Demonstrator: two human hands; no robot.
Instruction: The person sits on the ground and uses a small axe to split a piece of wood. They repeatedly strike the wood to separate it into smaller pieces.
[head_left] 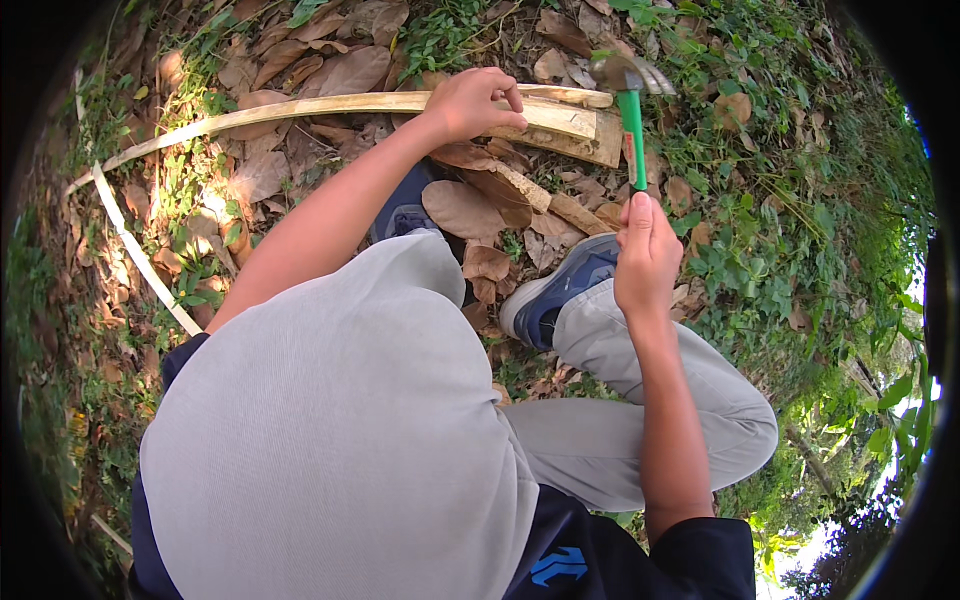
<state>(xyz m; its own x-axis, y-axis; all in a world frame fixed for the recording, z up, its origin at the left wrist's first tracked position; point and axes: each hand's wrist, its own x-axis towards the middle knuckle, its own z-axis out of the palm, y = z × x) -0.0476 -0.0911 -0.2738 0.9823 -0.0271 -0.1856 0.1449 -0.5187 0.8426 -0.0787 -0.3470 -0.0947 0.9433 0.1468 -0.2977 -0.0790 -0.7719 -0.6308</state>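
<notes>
My right hand is wrapped round the dark grip of a claw hammer with a green handle. The hammer stands raised, its metal head at the far end, to the right of the wood. Over a long pale wooden strip, my left hand rests with curled fingers, thumb and fingertips close together; anything small between them is hidden. Under and beside that hand lie short wooden boards, stacked with the strip's right end.
A second thin strip meets the long one at the far left. Brown dry leaves and green plants cover the ground. A narrow wood piece lies by my blue shoe. My bent knee is at the right.
</notes>
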